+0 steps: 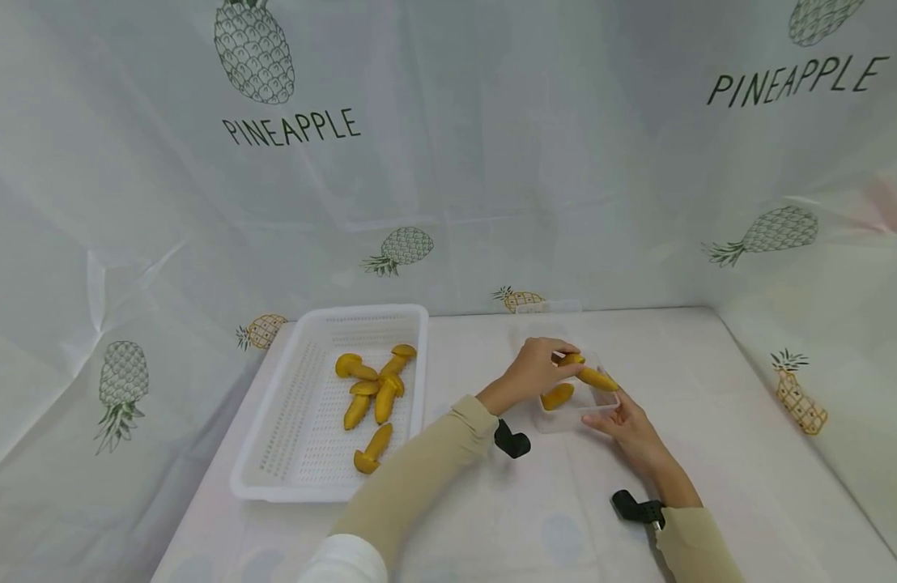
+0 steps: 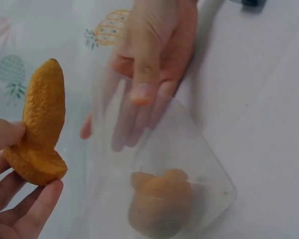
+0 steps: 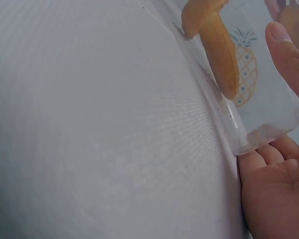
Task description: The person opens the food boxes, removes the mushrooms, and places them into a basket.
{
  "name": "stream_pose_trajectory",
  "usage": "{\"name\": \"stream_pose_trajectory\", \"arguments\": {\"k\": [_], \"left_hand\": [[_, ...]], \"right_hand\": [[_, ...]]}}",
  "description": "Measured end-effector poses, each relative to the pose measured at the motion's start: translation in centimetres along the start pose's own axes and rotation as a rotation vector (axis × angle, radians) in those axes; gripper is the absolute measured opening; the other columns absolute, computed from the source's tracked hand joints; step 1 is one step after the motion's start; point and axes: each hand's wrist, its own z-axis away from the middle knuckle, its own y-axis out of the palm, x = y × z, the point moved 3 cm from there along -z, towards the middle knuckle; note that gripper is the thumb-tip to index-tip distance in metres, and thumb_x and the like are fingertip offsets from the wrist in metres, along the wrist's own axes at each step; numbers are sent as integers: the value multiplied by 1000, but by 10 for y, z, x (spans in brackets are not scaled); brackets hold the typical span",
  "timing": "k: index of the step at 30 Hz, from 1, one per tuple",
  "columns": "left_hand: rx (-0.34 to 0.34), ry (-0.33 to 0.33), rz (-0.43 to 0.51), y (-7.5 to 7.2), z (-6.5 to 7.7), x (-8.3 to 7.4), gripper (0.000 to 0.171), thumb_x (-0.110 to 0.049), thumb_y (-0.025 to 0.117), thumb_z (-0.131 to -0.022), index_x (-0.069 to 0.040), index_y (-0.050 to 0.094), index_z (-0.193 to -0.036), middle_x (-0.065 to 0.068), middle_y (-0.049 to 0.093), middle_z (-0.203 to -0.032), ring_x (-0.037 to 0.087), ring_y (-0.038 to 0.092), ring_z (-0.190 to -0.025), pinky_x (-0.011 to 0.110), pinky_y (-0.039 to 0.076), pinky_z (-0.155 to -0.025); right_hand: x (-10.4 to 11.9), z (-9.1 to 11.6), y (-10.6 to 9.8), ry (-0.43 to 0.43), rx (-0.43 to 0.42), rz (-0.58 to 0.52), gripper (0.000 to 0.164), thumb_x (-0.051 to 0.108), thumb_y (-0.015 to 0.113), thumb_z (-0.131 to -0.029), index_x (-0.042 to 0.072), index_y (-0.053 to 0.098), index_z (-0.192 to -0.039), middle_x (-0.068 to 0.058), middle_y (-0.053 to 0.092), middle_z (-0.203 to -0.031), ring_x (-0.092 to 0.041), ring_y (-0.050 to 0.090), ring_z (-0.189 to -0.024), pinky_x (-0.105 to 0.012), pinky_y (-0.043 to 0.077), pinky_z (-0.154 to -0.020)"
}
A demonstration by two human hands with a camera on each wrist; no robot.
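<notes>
My left hand [image 1: 532,374] pinches a yellow-brown mushroom [image 2: 44,107] between thumb and fingers, above a clear plastic box [image 1: 565,423]. In the left wrist view this mushroom points stem up, its cap at the fingertips. My right hand [image 1: 629,433] holds the box at its near right corner, thumb [image 3: 284,42] on one side of the wall and fingers on the other. Inside the box lies another mushroom [image 3: 220,55], seen blurred through the plastic in the left wrist view.
To the left stands a white perforated basket [image 1: 274,397] with several similar mushrooms [image 1: 378,444] in it. A clear lid [image 1: 550,307] shows behind the box. A pale cloth with pineapple prints [image 1: 407,244] hangs around the table [image 1: 711,405].
</notes>
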Motion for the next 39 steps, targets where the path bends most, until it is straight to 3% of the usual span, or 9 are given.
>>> {"name": "stream_pose_trajectory", "arguments": {"k": [4,7,12,18,22,32,39], "left_hand": [[-23,2,122,-11,2,-4,32,-26,73,-93,-7,73,-118,-3,71,-111,1,64,-88,12,52,-75],[-30,-10,207,-20,3,-7,34,-27,75,-92,-6,73,-119,-2,71,-112,0,66,-85,16,55,-74],[-35,-44,295,-36,8,-12,36,-28,75,-91,-6,73,-120,-3,71,-111,0,68,-81,21,58,-71],[-45,-52,403,-58,17,-14,30,-17,74,-92,-2,73,-118,3,72,-106,10,72,-80,27,60,-70],[-62,-71,420,-75,26,-10,29,-16,73,-92,0,72,-117,5,70,-108,14,73,-82,29,60,-70],[-114,-114,392,-117,53,10,32,-18,71,-94,0,70,-121,11,71,-110,20,73,-84,42,60,-77],[-147,-146,435,-143,77,24,33,-16,69,-96,3,69,-122,18,70,-110,25,73,-87,42,61,-75]], "right_hand": [[-1,-1,1,11,9,-11,90,15,74,-92,7,15,-160,-19,13,-164,-40,15,-148,-12,32,-104],[-2,-1,1,-2,16,-33,92,12,73,-92,9,13,-161,-21,15,-163,-40,16,-147,-7,32,-100],[-2,-2,0,6,13,1,95,17,74,-92,18,9,-162,-18,14,-164,-39,13,-148,-1,28,-97],[-2,-2,1,-18,17,6,95,17,74,-92,30,11,-162,-17,13,-164,-39,9,-149,-2,26,-100],[-4,-2,2,-25,18,6,94,17,74,-92,33,12,-161,-15,9,-165,-38,5,-150,-2,24,-101],[-3,-3,2,-61,22,-31,94,13,74,-92,30,12,-162,-18,8,-165,-36,6,-149,-4,26,-104],[-2,-2,2,-71,27,-37,95,9,73,-92,25,11,-162,-20,7,-164,-39,6,-148,-4,29,-100]]}}
